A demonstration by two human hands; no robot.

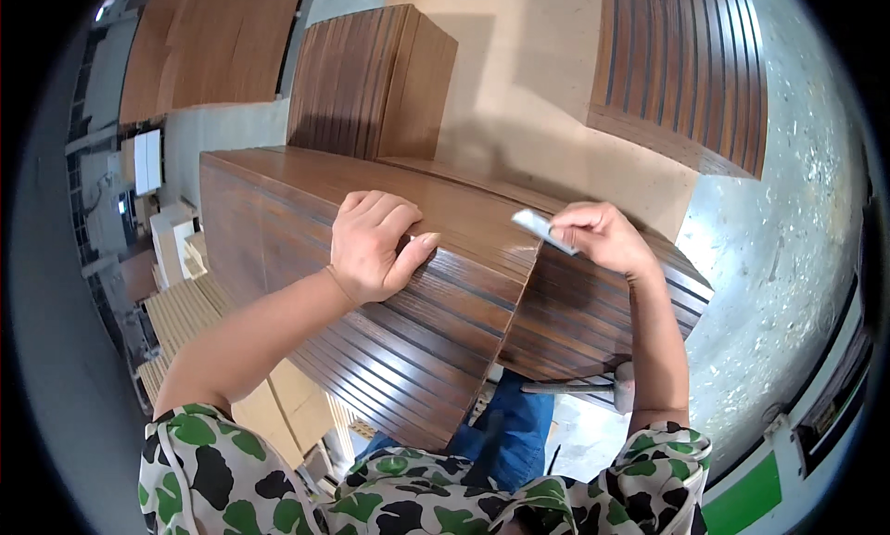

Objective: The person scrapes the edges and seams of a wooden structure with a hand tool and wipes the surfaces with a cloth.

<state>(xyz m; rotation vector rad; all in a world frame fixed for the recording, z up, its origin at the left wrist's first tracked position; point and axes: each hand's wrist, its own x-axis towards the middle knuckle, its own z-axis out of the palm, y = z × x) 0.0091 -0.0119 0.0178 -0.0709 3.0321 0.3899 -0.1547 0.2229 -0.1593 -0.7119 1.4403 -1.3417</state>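
A long brown wooden box (408, 336) with dark grooves along its side lies tilted in front of me. My left hand (378, 243) is bent over its upper edge, fingers on the plain top face and thumb on the grooved side. Pinched in my right hand (603, 238) is a small flat pale-grey strip (532, 224), held beside the box's right end corner; its exact kind does not show. Below that hand is another grooved wooden piece (575, 303). Under my right forearm, a mallet-like tool (624, 383) shows its grey head and thin handle.
Beyond the box stands a grooved wooden block (357, 81), with another grooved piece (681, 62) at far right. Tan board (547, 99) lies beneath them. Brown panels (213, 44) are at far left, stacked pale boards (190, 308) at near left. Shiny grey floor (765, 257) extends right.
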